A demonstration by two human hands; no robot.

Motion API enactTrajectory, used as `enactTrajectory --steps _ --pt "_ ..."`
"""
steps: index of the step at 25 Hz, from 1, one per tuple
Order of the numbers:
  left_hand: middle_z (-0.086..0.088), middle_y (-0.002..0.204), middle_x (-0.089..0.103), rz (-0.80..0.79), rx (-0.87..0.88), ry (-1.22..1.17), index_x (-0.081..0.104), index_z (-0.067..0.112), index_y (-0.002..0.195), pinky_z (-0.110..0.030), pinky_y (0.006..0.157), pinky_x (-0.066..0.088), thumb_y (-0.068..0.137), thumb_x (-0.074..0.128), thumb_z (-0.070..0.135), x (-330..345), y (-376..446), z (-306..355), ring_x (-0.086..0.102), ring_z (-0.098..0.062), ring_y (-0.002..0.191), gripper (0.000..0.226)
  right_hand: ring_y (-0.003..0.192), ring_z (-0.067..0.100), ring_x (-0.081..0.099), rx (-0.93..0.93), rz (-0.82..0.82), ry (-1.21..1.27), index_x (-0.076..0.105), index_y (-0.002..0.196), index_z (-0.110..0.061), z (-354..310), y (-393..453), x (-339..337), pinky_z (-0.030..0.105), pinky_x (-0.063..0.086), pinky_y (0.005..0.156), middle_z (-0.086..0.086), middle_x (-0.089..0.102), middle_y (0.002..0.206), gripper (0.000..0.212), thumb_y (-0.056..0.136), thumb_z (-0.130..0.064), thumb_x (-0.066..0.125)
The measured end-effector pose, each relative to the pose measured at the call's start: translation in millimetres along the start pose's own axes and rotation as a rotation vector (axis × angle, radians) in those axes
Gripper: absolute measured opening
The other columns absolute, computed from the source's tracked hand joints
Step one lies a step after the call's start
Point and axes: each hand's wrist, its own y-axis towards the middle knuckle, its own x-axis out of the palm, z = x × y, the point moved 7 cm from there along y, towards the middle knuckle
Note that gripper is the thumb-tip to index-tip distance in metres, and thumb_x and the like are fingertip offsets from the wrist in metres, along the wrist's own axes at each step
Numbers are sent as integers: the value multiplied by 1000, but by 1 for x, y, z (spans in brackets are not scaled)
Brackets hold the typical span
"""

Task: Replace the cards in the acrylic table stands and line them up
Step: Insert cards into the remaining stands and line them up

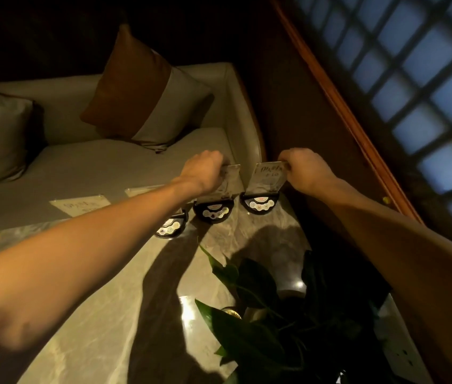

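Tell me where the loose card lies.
The loose card lies flat on the sofa seat, beyond the table's far edge, left of the left hand.

The left forearm point(125, 217) hides most of the third stand point(170, 225). Both hands' fingers curl out of sight behind the stand tops. Card lettering point(270, 171) is illegible. The plant point(261, 314) is cut off by the bottom edge.

Bare table point(103, 295) is lying open on the near left, giving a hand clear passage. A leafy plant point(261, 314) is blocking the near right. Three acrylic stands point(213, 209) are crowding the far edge close together, with the wooden wall point(302, 120) hemming in the right side.
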Motion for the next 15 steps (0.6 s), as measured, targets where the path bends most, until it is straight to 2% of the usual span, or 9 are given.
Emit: enactTrajectory --steps 5,15 --pt "-9 109 74 -10 4 -51 74 17 112 -44 89 54 93 64 18 4 5 10 67 -30 106 21 96 23 68 -15 -26 -19 67 109 -13 13 -2 0 36 60 78 8 70 111 16 96 -9 59" --pt "-9 112 74 4 18 -154 73 14 116 -35 86 52 96 62 13 15 12 38 67 -25 106 23 105 21 67 22 -38 9 66 112 -15 35 -12 -3 37 60 86 7 69 117 19 96 -9 60"
